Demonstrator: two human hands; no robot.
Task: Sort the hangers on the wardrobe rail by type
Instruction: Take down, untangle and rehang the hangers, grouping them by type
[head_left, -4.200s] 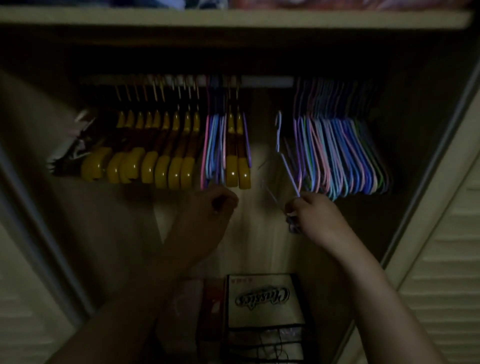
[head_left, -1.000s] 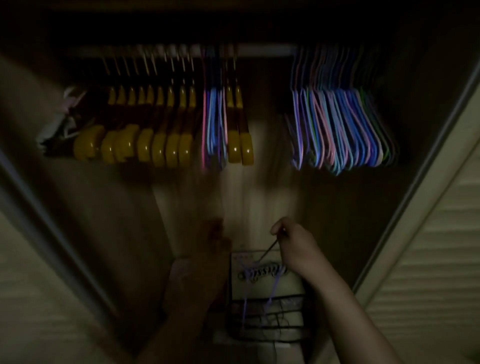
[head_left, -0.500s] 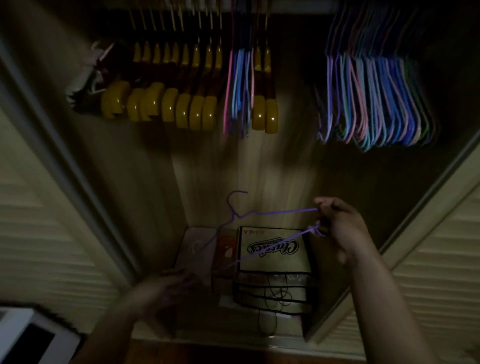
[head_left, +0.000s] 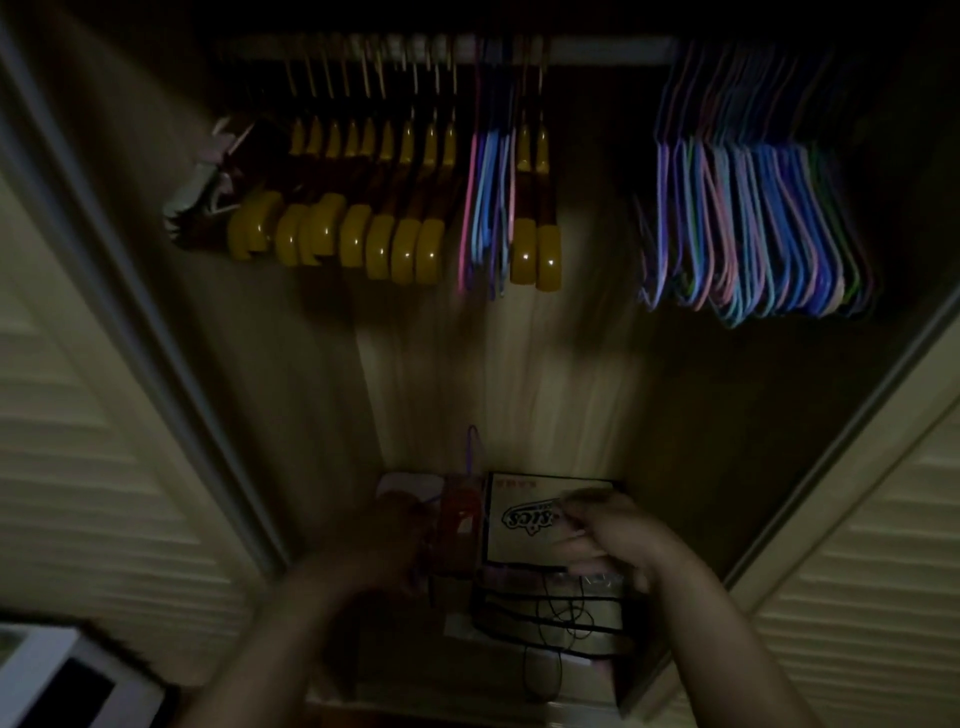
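Printed box (head_left: 540, 514) on the wardrobe floor, louvred doors (head_left: 93, 467) either side.

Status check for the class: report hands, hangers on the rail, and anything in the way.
Both hands low over the boxes, left hand and right hand blurred, grip unclear. Purple wire hanger off the rail. Two wooden hangers hang apart from the main wooden group.

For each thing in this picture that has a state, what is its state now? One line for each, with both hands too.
Wooden hangers: hanging on the rail, grouped at left.
Two wooden hangers: hanging right of a few thin coloured ones, still mixed.
Coloured wire hangers: hanging, bunched at right.
Purple wire hanger: off the rail, low, hook up.
Left hand: low, blurred; grip unclear.
Right hand: low over the box; grip unclear.
Louvred doors: open.
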